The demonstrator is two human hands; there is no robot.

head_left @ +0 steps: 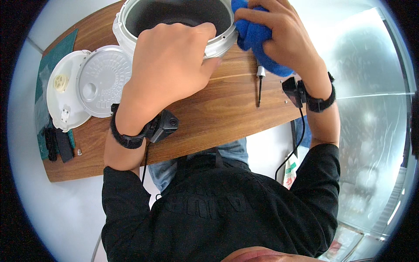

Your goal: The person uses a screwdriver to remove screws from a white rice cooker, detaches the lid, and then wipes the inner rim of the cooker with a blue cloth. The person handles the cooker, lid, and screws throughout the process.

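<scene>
At the top of the view stands a white rice cooker body [127, 37] with a dark grey inside. My left hand [168, 65] grips its near rim, with the fingers curled out of sight over the wall and the thumb outside. A bunched blue cloth [255, 37] is in my right hand [283, 37], whose fingers wrap around it. The cloth touches the cooker's right side, and one end hangs down toward the table. Below it lies a screwdriver [260, 81] with a white handle and dark shaft, partly covered by the cloth.
A white lid shell [59, 98] and a round, dimpled inner lid plate [104, 83] lie left of the cooker. Black straps [63, 144] and a green mat [65, 46] are at the wooden table's [209, 118] left end. Small screws [286, 101] lie near its right edge.
</scene>
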